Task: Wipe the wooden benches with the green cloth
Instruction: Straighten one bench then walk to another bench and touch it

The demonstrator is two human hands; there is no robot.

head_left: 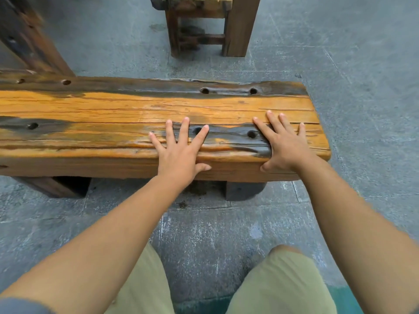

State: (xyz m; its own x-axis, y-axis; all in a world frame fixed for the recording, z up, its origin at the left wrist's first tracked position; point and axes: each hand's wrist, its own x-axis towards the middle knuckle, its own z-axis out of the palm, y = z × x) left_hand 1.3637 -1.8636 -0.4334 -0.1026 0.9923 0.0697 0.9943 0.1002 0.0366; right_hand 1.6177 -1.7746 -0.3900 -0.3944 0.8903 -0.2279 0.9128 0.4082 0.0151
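Observation:
A long orange-brown wooden bench (102, 109) with dark patches and round holes runs across the view in front of me. My left hand (180, 148) lies flat on its near right part, fingers spread, thumb over the front edge. My right hand (283, 143) rests flat near the bench's right end, fingers apart, thumb on the front edge. Neither hand holds anything. A green patch (342, 298), possibly the cloth, shows at the bottom edge beside my right leg; I cannot tell what it is.
A second wooden bench or stool (204, 26) stands on the grey stone floor (362, 64) beyond the first. A dark wooden beam (29, 39) slants at the upper left. My knees in khaki shorts (278, 282) are at the bottom.

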